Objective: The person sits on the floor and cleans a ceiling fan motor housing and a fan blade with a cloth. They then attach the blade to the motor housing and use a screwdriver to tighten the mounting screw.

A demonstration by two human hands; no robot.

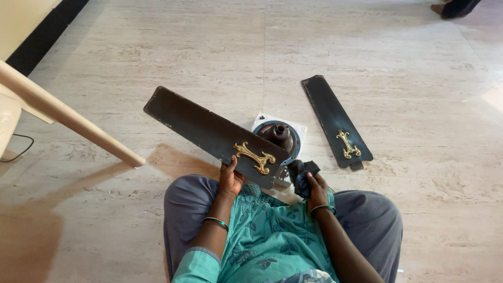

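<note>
Gripped at its lower, wider end by the left hand [230, 180] is a dark fan blade [209, 133]; the thumb is laid on the upper face just beside a brass ornamental fitting [254, 157], and the remaining fingers are closed underneath, out of sight. The blade is held above the lap and is angled up and away to the left, its far tip raised over the pale stone floor [367, 42]. Further left, a cream-coloured chair leg [68, 120] is seen slanting down to the floor, with a thin black cable [18, 149] beside it at the frame edge.

Behind the held blade's near end, a round fan motor housing [280, 133] is noted, resting on a white sheet on the floor. Just right of it, the right hand [317, 189] is closed around a bunched dark cloth [301, 173], which is held close to the edge of the blade; whether cloth and blade are touching cannot be determined.

To the right, a second dark blade [332, 118] with its own brass fitting is lying flat on the floor, well apart from both hands. Another person's foot [455, 7] is recorded at the top right corner.
</note>
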